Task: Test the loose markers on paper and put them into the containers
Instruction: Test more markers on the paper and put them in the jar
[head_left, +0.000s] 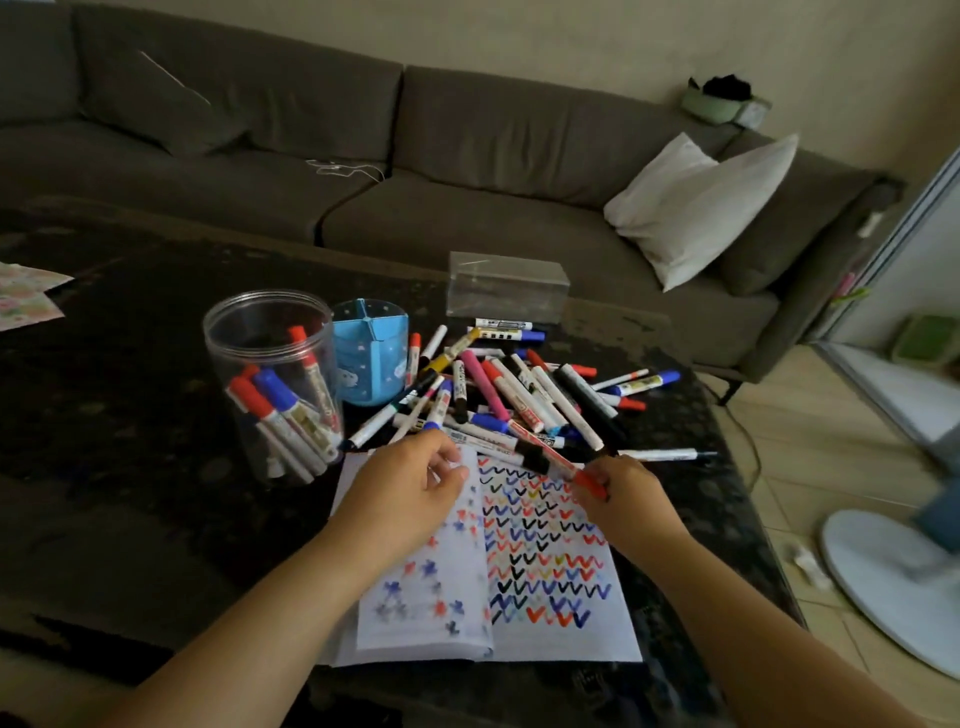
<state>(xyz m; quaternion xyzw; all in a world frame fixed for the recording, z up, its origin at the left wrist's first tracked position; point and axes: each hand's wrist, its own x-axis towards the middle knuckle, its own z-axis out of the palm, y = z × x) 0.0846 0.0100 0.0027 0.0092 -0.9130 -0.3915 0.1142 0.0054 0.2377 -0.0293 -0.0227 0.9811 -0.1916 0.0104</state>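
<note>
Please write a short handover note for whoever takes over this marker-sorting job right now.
Right hand: grips a red marker over the top of the paper.
Left hand: fingers loosely curled above the paper's upper left, at the near edge of the pile; holds nothing that I can see.
Done: several markers stand in the clear jar; the paper is covered with test marks.
Left: a large loose marker pile remains behind the paper. The blue divided holder and clear box look empty.
</note>
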